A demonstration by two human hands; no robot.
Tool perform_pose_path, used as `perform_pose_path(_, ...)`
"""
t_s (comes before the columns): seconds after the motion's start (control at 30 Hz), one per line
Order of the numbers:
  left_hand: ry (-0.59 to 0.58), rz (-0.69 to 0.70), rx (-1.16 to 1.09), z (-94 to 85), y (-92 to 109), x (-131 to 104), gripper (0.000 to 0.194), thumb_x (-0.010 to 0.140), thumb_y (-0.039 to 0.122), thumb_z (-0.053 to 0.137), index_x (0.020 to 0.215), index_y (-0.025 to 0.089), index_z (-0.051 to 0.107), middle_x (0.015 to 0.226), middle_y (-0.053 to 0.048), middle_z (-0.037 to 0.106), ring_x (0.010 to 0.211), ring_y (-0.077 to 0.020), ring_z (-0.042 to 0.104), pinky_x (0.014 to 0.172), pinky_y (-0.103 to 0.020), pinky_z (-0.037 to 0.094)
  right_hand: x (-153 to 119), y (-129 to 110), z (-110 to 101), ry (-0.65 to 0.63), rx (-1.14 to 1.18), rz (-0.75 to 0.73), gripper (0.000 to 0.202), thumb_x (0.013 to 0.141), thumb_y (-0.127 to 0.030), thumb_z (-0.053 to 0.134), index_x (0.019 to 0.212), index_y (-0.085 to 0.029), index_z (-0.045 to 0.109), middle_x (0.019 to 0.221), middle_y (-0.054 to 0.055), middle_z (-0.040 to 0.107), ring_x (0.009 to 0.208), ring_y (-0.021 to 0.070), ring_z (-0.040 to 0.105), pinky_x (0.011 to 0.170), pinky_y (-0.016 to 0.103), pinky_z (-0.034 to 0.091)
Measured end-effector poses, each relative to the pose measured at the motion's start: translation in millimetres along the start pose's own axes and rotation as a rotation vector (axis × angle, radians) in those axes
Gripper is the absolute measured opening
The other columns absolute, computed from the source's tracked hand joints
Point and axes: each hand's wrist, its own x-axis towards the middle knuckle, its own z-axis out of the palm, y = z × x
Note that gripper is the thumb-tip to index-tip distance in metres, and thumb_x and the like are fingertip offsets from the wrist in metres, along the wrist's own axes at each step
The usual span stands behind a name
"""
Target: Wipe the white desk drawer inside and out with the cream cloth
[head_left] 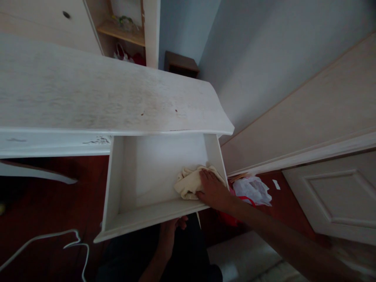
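My right hand (214,188) presses a crumpled cream cloth (189,182) into the front right corner of a white drawer (117,172), its fingers spread over the fabric and gripping it. The drawer is pulled out from a white table (117,94) with a scuffed, stained top. Below the drawer's front panel is my left hand (172,231), close to my lap. Its fingers are loosely bent and apart, with no object visible in them. The drawer front hides part of that hand.
A white plastic bag (252,190) and a red bag (230,217) lie on the dark red floor at the right. A white panelled door (343,192) stands beyond them. White hangers (38,237) lie at lower left. Behind the table are open shelves (123,33) and a brown box (182,62).
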Motion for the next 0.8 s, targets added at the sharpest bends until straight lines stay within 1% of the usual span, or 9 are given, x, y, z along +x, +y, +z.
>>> perform_pose_path(0.03, -0.004, -0.013, 0.000, 0.3, 0.0, 0.5, 0.036, 0.056, 0.051, 0.068, 0.060, 0.016, 0.063, 0.056, -0.007, 0.065, 0.044, -0.0158, 0.053, 0.046, -0.030, 0.044, 3.5, 0.7, 2.2, 0.001, 0.017, 0.011, 0.072, 0.073, -0.029, 0.066, 0.135, -0.003, 0.042, 0.142, 0.026, 0.044, 0.136, 0.0333, 0.037, 0.113, 0.047, 0.032)
perform_pose_path(0.1, -0.020, -0.012, -0.019, 1.2, 1.2, -0.5, 0.033, 0.055, 0.048, 0.068, 0.059, 0.016, 0.062, 0.056, -0.006, 0.065, 0.044, -0.0160, 0.054, 0.045, -0.030, 0.043, 10.1, 2.5, 3.8, 0.017, 0.076, 0.033, 0.070, 0.069, -0.026, 0.066, 0.133, -0.005, 0.044, 0.138, 0.024, 0.048, 0.132, 0.0316, 0.042, 0.111, 0.045, 0.033)
perform_pose_path(0.2, -0.023, 0.043, -0.054, 3.1, 3.8, -5.4, 0.030, 0.063, 0.045, 0.067, 0.063, 0.015, 0.064, 0.059, -0.006, 0.066, 0.047, -0.0154, 0.055, 0.047, -0.029, 0.043, 20.0, 6.2, 0.6, 0.045, 0.185, 0.085, 0.055, 0.069, -0.019, 0.062, 0.122, -0.010, 0.050, 0.122, 0.018, 0.059, 0.116, 0.0279, 0.053, 0.103, 0.041, 0.041)
perform_pose_path(0.3, -0.017, 0.058, -0.065, 4.7, 5.2, -9.0, 0.029, 0.067, 0.044, 0.066, 0.065, 0.015, 0.065, 0.061, -0.005, 0.067, 0.048, -0.0146, 0.055, 0.048, -0.028, 0.043, 30.9, 10.6, -5.4, 0.069, 0.239, 0.130, 0.044, 0.070, -0.013, 0.056, 0.114, -0.012, 0.054, 0.113, 0.015, 0.063, 0.107, 0.0257, 0.058, 0.097, 0.038, 0.044)
perform_pose_path(0.4, -0.029, 0.048, -0.069, 5.1, 5.9, -10.0, 0.030, 0.065, 0.044, 0.067, 0.067, 0.015, 0.065, 0.061, -0.005, 0.067, 0.049, -0.0155, 0.055, 0.048, -0.028, 0.043, 42.4, 14.0, -11.0, 0.092, 0.260, 0.078, 0.045, 0.071, -0.007, 0.051, 0.115, -0.014, 0.055, 0.116, 0.013, 0.063, 0.108, 0.0233, 0.058, 0.098, 0.035, 0.043)
perform_pose_path(0.47, -0.026, 0.059, -0.072, 5.3, 6.3, -10.8, 0.029, 0.067, 0.043, 0.066, 0.069, 0.015, 0.066, 0.062, -0.005, 0.067, 0.049, -0.0155, 0.056, 0.048, -0.028, 0.043, 50.6, 14.5, -13.8, 0.122, 0.246, 0.032, 0.049, 0.070, -0.004, 0.048, 0.118, -0.013, 0.055, 0.120, 0.013, 0.062, 0.112, 0.0222, 0.056, 0.101, 0.034, 0.041)
perform_pose_path(0.6, -0.020, 0.075, -0.081, 5.3, 5.4, -10.9, 0.027, 0.069, 0.041, 0.065, 0.069, 0.014, 0.065, 0.062, -0.005, 0.067, 0.049, -0.0147, 0.056, 0.049, -0.027, 0.044, 71.1, 11.7, -18.1, 0.263, 0.147, -0.010, 0.053, 0.071, -0.001, 0.045, 0.123, -0.009, 0.055, 0.124, 0.015, 0.059, 0.118, 0.0229, 0.051, 0.106, 0.033, 0.038)
perform_pose_path(0.7, -0.026, 0.075, -0.099, 3.6, 2.1, -6.0, 0.028, 0.066, 0.042, 0.068, 0.068, 0.015, 0.065, 0.061, -0.005, 0.068, 0.047, -0.0145, 0.056, 0.047, -0.027, 0.043, 88.3, 10.0, -21.1, 0.390, 0.066, -0.048, 0.053, 0.074, 0.000, 0.043, 0.125, -0.010, 0.055, 0.125, 0.016, 0.058, 0.120, 0.0253, 0.049, 0.105, 0.036, 0.039)
perform_pose_path(0.8, -0.047, 0.033, -0.085, 1.0, -1.5, 0.4, 0.032, 0.061, 0.045, 0.072, 0.065, 0.014, 0.065, 0.058, -0.005, 0.067, 0.043, -0.0143, 0.054, 0.045, -0.027, 0.042, 99.3, 9.8, -22.8, 0.466, 0.028, -0.178, 0.053, 0.075, 0.001, 0.045, 0.125, -0.013, 0.057, 0.130, 0.017, 0.056, 0.125, 0.0283, 0.045, 0.109, 0.045, 0.035)
